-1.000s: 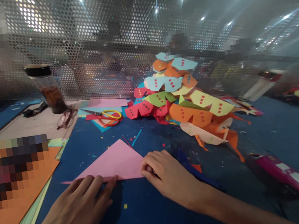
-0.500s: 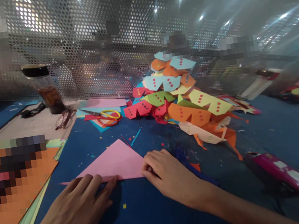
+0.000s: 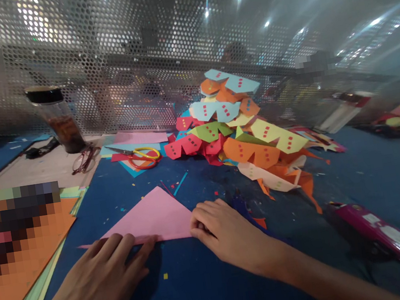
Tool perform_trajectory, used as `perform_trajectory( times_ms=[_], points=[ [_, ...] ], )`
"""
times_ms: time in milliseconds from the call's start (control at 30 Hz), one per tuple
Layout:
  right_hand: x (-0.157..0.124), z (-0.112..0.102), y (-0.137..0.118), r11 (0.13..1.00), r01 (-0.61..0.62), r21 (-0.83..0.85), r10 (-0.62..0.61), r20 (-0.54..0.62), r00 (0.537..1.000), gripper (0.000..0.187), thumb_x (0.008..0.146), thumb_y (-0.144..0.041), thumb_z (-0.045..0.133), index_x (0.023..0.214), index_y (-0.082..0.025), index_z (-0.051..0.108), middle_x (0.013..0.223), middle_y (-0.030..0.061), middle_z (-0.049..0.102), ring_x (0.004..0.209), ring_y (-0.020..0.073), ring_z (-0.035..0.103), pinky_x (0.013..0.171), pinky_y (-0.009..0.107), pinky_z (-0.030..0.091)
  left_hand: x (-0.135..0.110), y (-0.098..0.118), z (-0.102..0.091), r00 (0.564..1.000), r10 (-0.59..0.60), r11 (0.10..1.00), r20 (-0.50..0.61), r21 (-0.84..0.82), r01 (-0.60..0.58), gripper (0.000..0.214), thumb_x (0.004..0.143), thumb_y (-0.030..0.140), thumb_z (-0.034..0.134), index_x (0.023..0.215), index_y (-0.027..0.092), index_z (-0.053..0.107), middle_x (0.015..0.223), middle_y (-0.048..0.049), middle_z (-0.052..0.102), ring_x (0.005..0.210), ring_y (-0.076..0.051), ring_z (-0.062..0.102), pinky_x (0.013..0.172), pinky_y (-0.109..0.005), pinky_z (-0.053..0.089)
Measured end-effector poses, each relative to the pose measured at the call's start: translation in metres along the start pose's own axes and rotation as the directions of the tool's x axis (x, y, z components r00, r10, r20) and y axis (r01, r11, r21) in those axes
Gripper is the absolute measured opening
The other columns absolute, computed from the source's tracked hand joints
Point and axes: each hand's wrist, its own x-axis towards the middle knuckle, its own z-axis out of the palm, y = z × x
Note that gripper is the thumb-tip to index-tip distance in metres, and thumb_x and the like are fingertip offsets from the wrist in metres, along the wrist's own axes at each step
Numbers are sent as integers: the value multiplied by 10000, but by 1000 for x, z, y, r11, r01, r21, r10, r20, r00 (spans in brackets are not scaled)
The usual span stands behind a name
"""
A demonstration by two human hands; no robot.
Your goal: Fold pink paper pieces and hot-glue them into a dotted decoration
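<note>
Nothing is shifting: your open left hand (image 3: 102, 275) and curled right hand (image 3: 228, 236) are pressing the near edge of the flimsy pink paper triangle (image 3: 152, 216).

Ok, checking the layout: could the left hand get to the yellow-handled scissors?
Probably yes: the left hand rests on the pink paper, with only blue mat between that and the scissors.

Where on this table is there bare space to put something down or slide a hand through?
Free: the blue mat right of the paper pile, beyond the magenta object; the strip between pink triangle and scissors, scrap-flecked; the near edge between left hand and right hand. Crowded: the paper pile and the orange sheets at left.
</note>
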Motion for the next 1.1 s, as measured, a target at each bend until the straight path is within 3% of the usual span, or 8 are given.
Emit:
perform_trajectory(
  times_ms=[167,400,933,1100],
  points=[
    [0,-5,1,1000,4,0,-4,18,1000,140,955,-141,615,825,-193,606,884,-4,682,847,169,601,850,358,366,-2,0,0,1000,14,1000,2,14,-14,515,964,120,376,1393,319,579,1072,-104,718,937,-306,677,757,-452,567],
    [1,-10,3,1000,-9,11,8,20,1000,185,939,-128,629,775,-204,591,855,-15,689,796,159,595,788,336,373,-3,0,8,999,-21,999,-41,-30,20,511,946,125,396,1361,335,606,1066,-84,710,954,-286,667,829,-461,561],
    [0,-17,5,994,-85,67,79,92,993,150,927,-176,688,822,-211,588,914,-14,711,917,195,614,915,388,367,-4,-3,7,1000,8,1000,-2,24,-8,541,953,104,366,1403,318,578,1070,-109,720,959,-323,680,760,-477,577],
    [0,-19,7,993,-98,66,89,129,988,137,936,-209,687,837,-209,593,961,-13,710,950,198,612,973,414,352,4,1,-4,993,-44,999,113,-22,47,532,943,118,426,1406,331,580,1102,-116,727,993,-342,690,796,-521,584]
  ],
)
